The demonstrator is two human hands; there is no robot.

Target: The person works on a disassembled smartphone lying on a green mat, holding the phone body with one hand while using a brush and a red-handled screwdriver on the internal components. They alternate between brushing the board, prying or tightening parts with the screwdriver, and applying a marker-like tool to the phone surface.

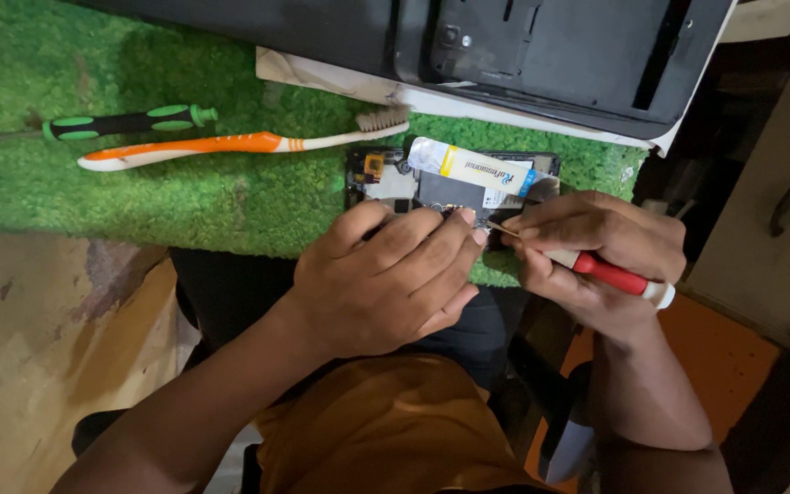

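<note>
**Phone's cracked open, screwdriver's in — mid-job by the look of it**

Standing over this bench: the opened phone (432,187) lies on the green turf mat (185,183), right at its near edge, back cover already off so the board and innards show. That much looks done. I'd guess the screws or small parts inside are what's left, since nothing seems lifted out yet.

The left hand (386,279) lies over the near part of the phone, fingers pressed together and curled, pinning it down. The right hand (596,247) pinches a red-handled screwdriver (610,274), tip pointing into the phone's near right corner.

Labels: a small white tube (473,169) with a yellow band and blue end lies slanted across the phone. Far left — an orange-and-white toothbrush (230,146) and a green-and-black screwdriver (125,122). A big dark casing (550,55) sits at the far side.
</note>
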